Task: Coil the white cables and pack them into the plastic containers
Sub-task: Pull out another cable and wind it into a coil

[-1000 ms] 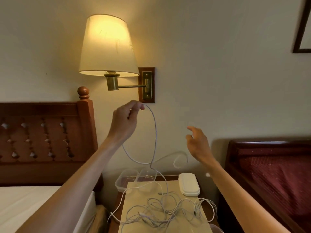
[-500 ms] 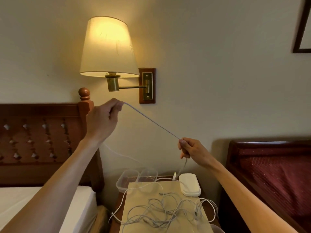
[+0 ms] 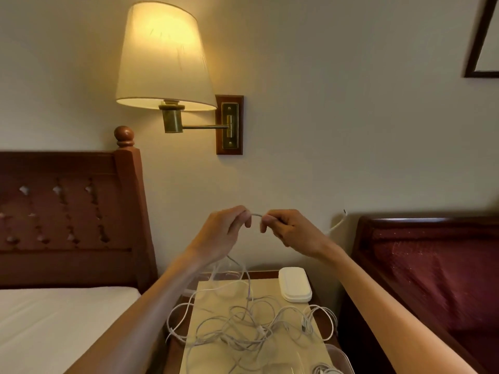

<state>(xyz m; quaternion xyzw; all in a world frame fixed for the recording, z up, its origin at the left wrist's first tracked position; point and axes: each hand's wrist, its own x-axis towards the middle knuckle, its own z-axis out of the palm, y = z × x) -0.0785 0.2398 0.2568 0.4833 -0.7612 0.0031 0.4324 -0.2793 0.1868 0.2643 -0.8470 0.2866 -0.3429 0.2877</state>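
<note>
White cable arches in a short span between my two hands, held up in front of the wall above the nightstand. I judge the step in hand to be forming one turn of a coil. To do it well, each new loop should match the others in size, the fixed hand should gather turns without letting any slip, and the feeding hand should draw slack out of the tangled cables slowly so no knot tightens below.

My left hand is closed to a pinch, thumb and fingertips on the cable, the other fingers curled in; a strand drops from beneath it toward the nightstand. My right hand is likewise pinched shut on the cable, fingers folded. A free end trails off to its right and lifts near the wall.

Most of the cabling lies loose and uncoiled on the tan mat. A clear plastic container sits at the back, largely hidden behind my left arm; I cannot tell its contents. Another container's rim shows at the lower edge. A white case rests closed just beside the tangle.
</note>
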